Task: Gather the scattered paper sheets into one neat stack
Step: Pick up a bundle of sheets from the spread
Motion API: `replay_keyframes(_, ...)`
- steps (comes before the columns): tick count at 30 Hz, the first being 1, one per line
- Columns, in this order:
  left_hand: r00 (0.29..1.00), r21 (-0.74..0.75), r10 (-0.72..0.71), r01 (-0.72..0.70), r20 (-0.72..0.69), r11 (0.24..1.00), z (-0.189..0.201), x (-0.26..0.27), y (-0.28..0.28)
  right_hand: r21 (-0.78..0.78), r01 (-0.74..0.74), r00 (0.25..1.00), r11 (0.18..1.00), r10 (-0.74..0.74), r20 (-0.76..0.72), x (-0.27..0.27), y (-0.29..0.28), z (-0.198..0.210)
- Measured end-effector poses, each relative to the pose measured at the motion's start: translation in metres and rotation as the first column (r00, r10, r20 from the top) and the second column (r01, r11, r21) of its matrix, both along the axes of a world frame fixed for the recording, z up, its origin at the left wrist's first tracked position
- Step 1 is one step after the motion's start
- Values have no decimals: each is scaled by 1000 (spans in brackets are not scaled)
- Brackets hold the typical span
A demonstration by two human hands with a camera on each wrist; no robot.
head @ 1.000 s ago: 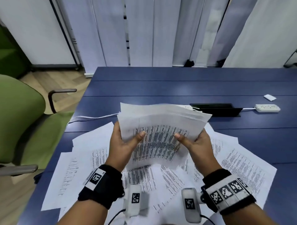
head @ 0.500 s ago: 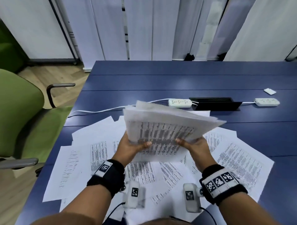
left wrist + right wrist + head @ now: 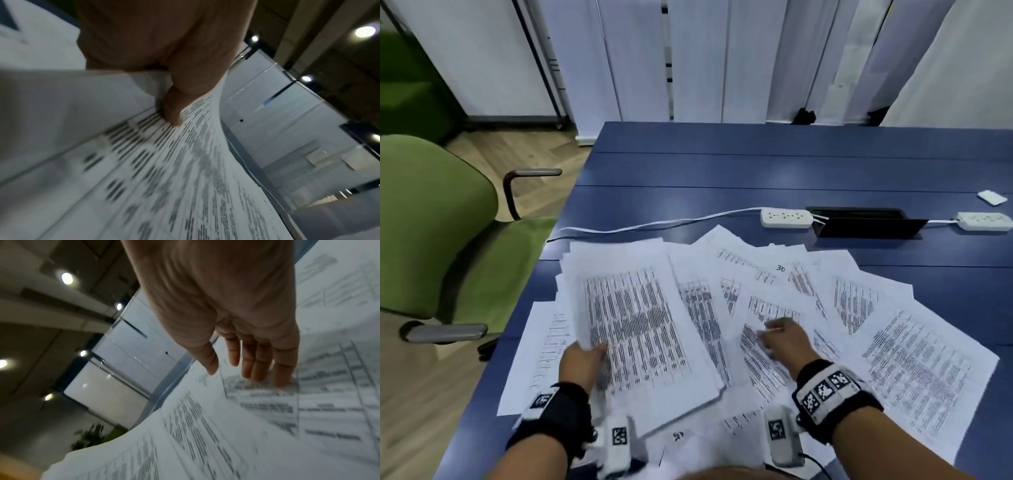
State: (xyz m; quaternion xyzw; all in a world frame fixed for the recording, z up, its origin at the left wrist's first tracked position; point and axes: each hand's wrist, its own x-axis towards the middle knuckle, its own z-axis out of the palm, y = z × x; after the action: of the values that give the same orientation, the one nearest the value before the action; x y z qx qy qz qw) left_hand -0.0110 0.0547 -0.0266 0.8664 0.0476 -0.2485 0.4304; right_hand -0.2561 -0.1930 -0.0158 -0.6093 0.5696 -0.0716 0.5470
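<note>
My left hand (image 3: pixel 582 359) grips the near left edge of a thick bundle of printed sheets (image 3: pixel 633 318), thumb on top; the left wrist view shows the thumb (image 3: pixel 172 110) pressing the top page (image 3: pixel 164 178). The bundle lies low and nearly flat over the left part of the table. My right hand (image 3: pixel 782 337) is off the bundle, its straight fingers (image 3: pixel 255 366) reaching down onto a loose printed sheet (image 3: pixel 767 308) to the right. Several more loose sheets (image 3: pixel 914 363) fan out across the blue table (image 3: pixel 722 171).
Two white power strips (image 3: pixel 786 218) (image 3: pixel 983 221) with cables and a black cable box (image 3: pixel 866 224) lie behind the papers. A small white card (image 3: pixel 991 197) sits at far right. A green armchair (image 3: pixel 431 233) stands close to the table's left edge.
The bundle, held upright in both hands before, has come down and left, nearly flat. My right hand let go of it and moved right onto a loose sheet.
</note>
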Motion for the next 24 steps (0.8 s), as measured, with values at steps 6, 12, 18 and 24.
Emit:
replay_keyframes(6,978,180,-179,195,-106,964,-16,-10,10,56,-50,997,997,53,-58,38,35,-30)
replay_keyframes(12,877,-21,-445,449,-180,893,-7,-18,-7,351,-90,980,932,20,199,60,58,-25)
replay_keyframes(18,910,-171,-415,404,-29,899,-19,-14,-12,7,-30,995,1000,29,99,34,44,-14)
replay_keyframes(24,941,290,-286,227,179,930,-23,24,0,-263,-100,982,960,52,-184,-18,6,-8)
